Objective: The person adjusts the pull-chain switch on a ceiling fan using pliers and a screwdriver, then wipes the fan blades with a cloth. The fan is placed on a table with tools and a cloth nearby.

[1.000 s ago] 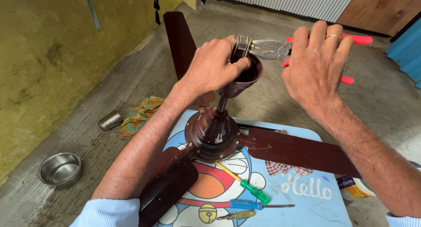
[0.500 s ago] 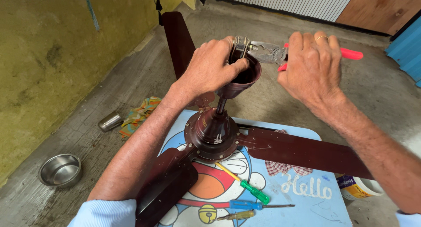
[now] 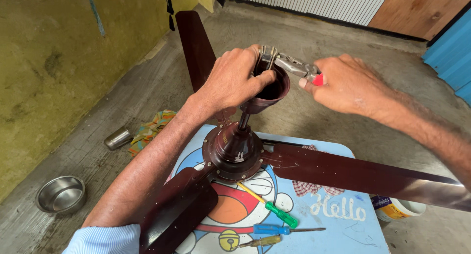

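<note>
Nearest the camera, along the near edge of the small blue cartoon-printed table (image 3: 343,234), lie three screwdrivers: a green-handled one (image 3: 274,210), a blue-handled one (image 3: 279,229) and a small yellow one (image 3: 257,241), all close together. The brown ceiling fan (image 3: 233,151) sits with its motor housing at the table's middle; three blades show, one over the near-left corner, one running out past the right edge, one pointing away toward the far wall. From the housing the short rod rises to the cup-shaped canopy (image 3: 267,89). The left hand (image 3: 230,82) is wrapped around that cup, fingers clamped on its rim. The right hand (image 3: 353,84) is closed around the red handles of one pair of pliers (image 3: 294,67), whose nose bites at the metal fitting at the cup's top, touching it. My judgement: if the pliers slip off the fitting, they could nip the left fingers just beside them, and a hard pull could tip the fan off its perch. On the floor: one steel bowl (image 3: 61,192) and one steel cup (image 3: 117,137) to the left, one striped cloth (image 3: 147,131), one white tub (image 3: 395,207) at right.
</note>
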